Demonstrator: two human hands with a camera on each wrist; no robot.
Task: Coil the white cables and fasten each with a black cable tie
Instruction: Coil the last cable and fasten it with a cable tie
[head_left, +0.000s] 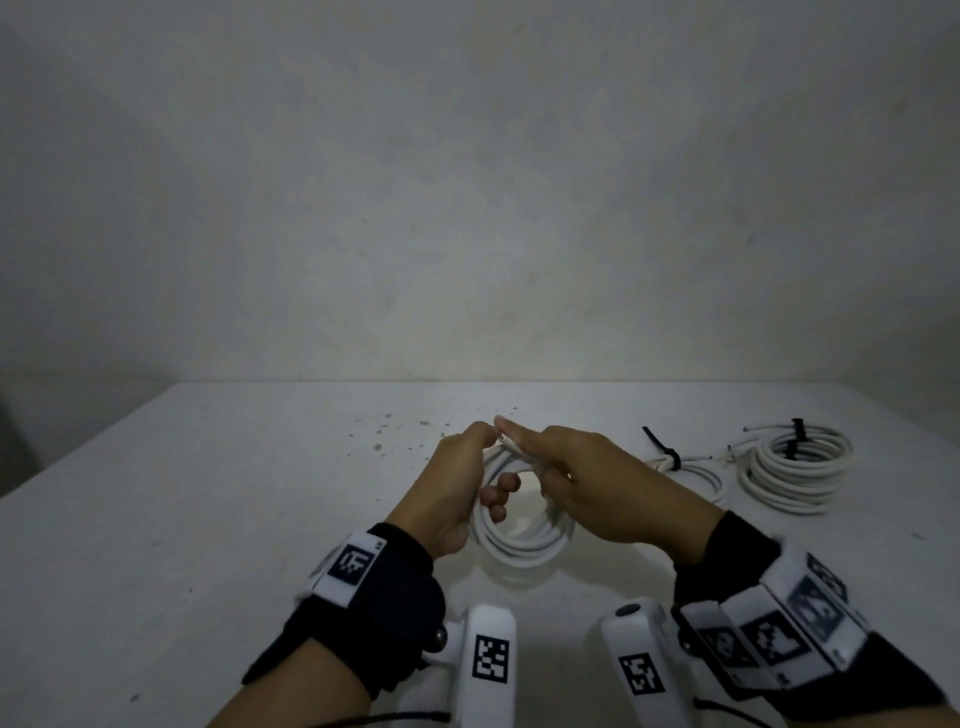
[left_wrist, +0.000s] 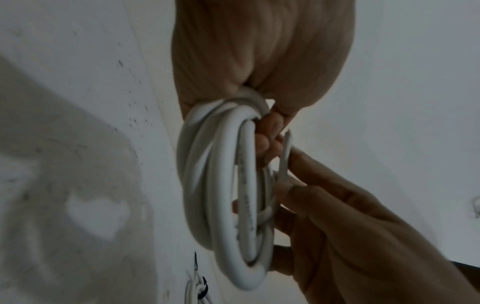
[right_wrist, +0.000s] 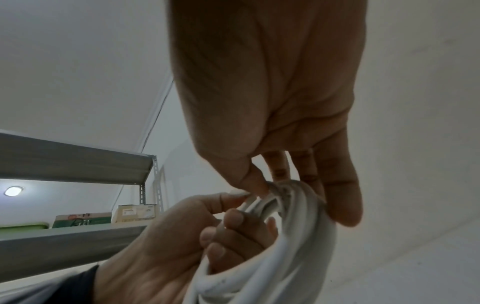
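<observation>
A white cable coil (head_left: 522, 538) of several loops hangs upright above the table between both hands. My left hand (head_left: 491, 462) grips its left side, with the fingers curled through the loop (left_wrist: 228, 195). My right hand (head_left: 540, 462) pinches the top of the coil (right_wrist: 291, 191) between thumb and fingers, index finger stretched towards the left thumb. A short loose cable end (left_wrist: 284, 158) sticks up between the two hands. No black tie shows on this coil.
On the white table (head_left: 208, 519), at the right, lies a large coil (head_left: 800, 467) bound with a black tie (head_left: 795, 436). Left of it lies a thinner coil (head_left: 696, 470) with another black tie (head_left: 667, 452). A grey wall stands close behind. Metal shelving (right_wrist: 78, 160) holds boxes.
</observation>
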